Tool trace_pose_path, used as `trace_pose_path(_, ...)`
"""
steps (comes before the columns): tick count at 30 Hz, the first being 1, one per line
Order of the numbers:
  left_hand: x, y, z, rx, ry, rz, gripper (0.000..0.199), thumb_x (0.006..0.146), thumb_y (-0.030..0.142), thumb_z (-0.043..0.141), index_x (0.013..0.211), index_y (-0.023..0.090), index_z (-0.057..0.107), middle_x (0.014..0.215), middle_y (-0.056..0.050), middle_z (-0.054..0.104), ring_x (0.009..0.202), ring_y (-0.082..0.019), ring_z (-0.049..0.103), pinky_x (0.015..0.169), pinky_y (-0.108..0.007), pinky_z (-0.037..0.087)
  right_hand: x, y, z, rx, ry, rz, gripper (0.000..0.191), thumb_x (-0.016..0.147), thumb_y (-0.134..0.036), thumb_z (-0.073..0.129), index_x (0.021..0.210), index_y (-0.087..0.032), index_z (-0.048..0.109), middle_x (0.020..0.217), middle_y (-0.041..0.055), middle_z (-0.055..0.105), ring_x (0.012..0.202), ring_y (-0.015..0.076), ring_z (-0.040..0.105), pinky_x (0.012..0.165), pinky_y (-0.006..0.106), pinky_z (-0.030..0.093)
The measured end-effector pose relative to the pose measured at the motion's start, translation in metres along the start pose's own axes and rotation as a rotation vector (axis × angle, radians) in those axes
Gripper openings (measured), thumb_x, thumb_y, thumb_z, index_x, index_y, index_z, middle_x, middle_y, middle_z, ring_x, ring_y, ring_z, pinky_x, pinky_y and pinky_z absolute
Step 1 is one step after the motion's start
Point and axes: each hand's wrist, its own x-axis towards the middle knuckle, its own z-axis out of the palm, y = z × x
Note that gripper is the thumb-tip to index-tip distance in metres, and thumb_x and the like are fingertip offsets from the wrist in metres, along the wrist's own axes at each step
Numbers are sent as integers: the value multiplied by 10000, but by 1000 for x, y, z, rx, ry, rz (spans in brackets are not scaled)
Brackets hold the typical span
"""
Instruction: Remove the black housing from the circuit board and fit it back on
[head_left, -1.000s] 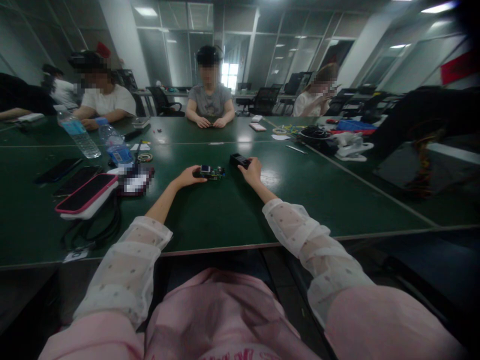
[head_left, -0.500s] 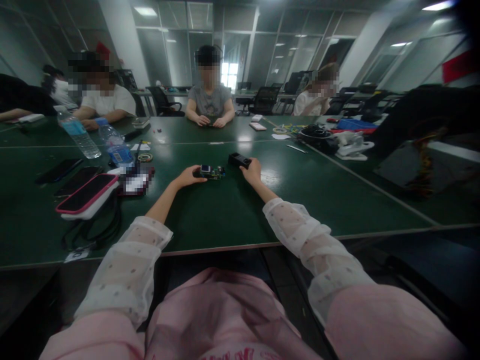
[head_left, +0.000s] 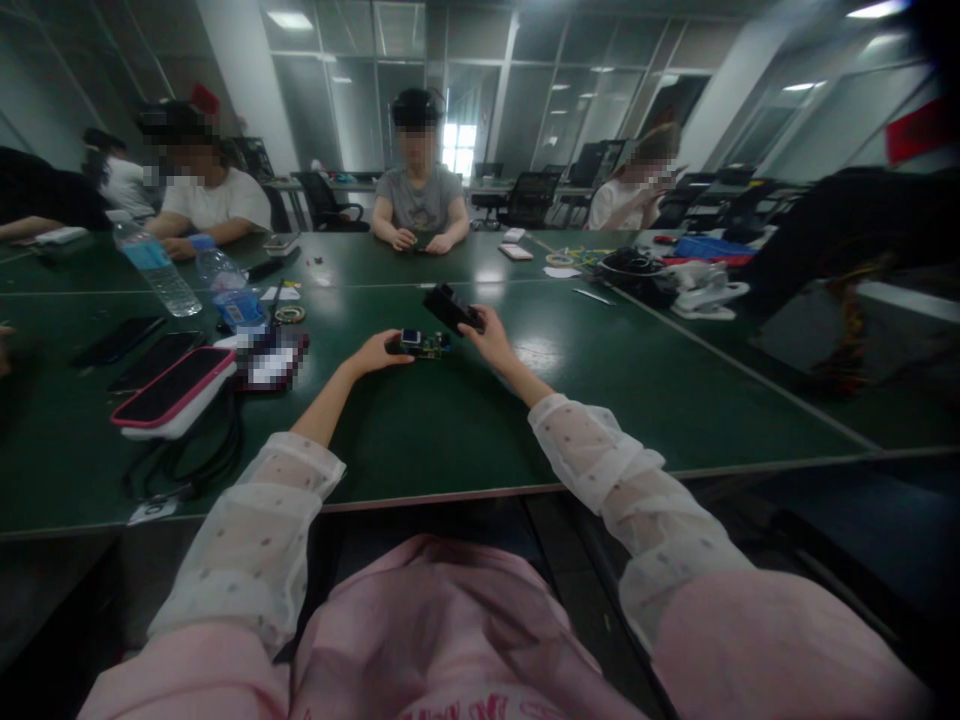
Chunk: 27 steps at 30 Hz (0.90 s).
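Between the thumb and fingers of my left hand (head_left: 376, 353) is the left end of a small green circuit board (head_left: 429, 347) with a little screen on it. The board is at or just above the green table (head_left: 450, 440). My right hand (head_left: 491, 335) grips the near right end of a black, box-shaped case (head_left: 448, 307), which is raised and tilted above and to the right of the board. Whether the case is hollow underneath I cannot tell. A small gap shows between case and board.
On the left lie a pink-rimmed phone (head_left: 176, 385), two dark phones and cables, with two water bottles (head_left: 234, 290) behind. To the right are a pen (head_left: 592, 297), a black bundle (head_left: 634, 270) and a white clip-like device (head_left: 709, 290). A person (head_left: 420, 200) sits opposite.
My right hand has lifted the black case and moved it left, tilting it toward the circuit board. My left hand and the board have stayed in place.
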Motion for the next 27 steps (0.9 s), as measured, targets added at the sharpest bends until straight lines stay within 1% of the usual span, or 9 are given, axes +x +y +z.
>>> trace_pose_path(3, 0, 0, 0, 0, 6, -9, 630, 634, 389, 795, 1172, 142, 579, 1208, -127, 625, 1146, -285, 571, 1026, -458, 380, -2, -8, 5, 47, -100, -32, 586, 746, -492, 668, 1211, -198, 466, 1175, 117, 585, 1110, 277, 575, 967, 452, 462)
trace_pose_path(5, 0, 0, 0, -2, 6, -15, 627, 633, 387, 795, 1170, 144, 581, 1206, -127, 625, 1142, -286, 574, 1020, -455, 389, -3, -11, 5, 68, -144, -43, 571, 744, -474, 680, 1201, -200, 475, 1168, 111, 586, 1114, 274, 575, 980, 454, 458)
trace_pose_path(10, -1, 0, 0, -6, 5, -37, 651, 633, 396, 795, 1186, 135, 571, 1223, -141, 616, 1144, -293, 573, 1015, -465, 395, -4, -13, 2, 95, -202, -35, 552, 738, -429, 697, 1189, -196, 479, 1141, 105, 594, 1087, 264, 590, 967, 461, 476)
trace_pose_path(14, -2, 2, 0, -14, 5, -50, 680, 626, 408, 796, 1198, 121, 563, 1251, -157, 598, 1165, -302, 558, 1027, -479, 379, -7, -16, 2, 87, -259, -54, 530, 755, -399, 688, 1200, -202, 479, 1179, 104, 583, 1114, 256, 580, 986, 457, 462)
trace_pose_path(18, -3, 8, 0, -25, -1, -56, 702, 610, 406, 802, 1204, 125, 557, 1243, -149, 601, 1158, -305, 558, 1017, -479, 388, -13, -25, 8, 29, -293, -92, 505, 764, -368, 685, 1200, -202, 491, 1160, 95, 591, 1086, 252, 593, 965, 449, 474)
trace_pose_path(21, -4, 11, -1, -9, 10, -55, 727, 576, 398, 822, 1194, 124, 553, 1186, -137, 624, 1119, -308, 572, 986, -467, 412, -17, -30, 12, -25, -320, -119, 497, 772, -335, 675, 1213, -198, 490, 1167, 93, 590, 1069, 245, 604, 967, 445, 472)
trace_pose_path(24, -4, 13, -1, 4, 12, -26, 727, 578, 397, 822, 1197, 142, 540, 1150, -112, 632, 1084, -293, 584, 964, -445, 424, -21, -31, 14, -105, -382, -121, 508, 770, -292, 673, 1229, -187, 482, 1169, 106, 591, 1058, 251, 609, 959, 456, 475)
trace_pose_path(27, -5, 13, -2, 23, 8, -25, 714, 586, 409, 815, 1190, 150, 538, 1148, -109, 628, 1075, -289, 584, 948, -437, 428, -22, -30, 14, -160, -419, -125, 527, 765, -263, 674, 1246, -207, 465, 1196, 105, 579, 1082, 258, 597, 958, 476, 470)
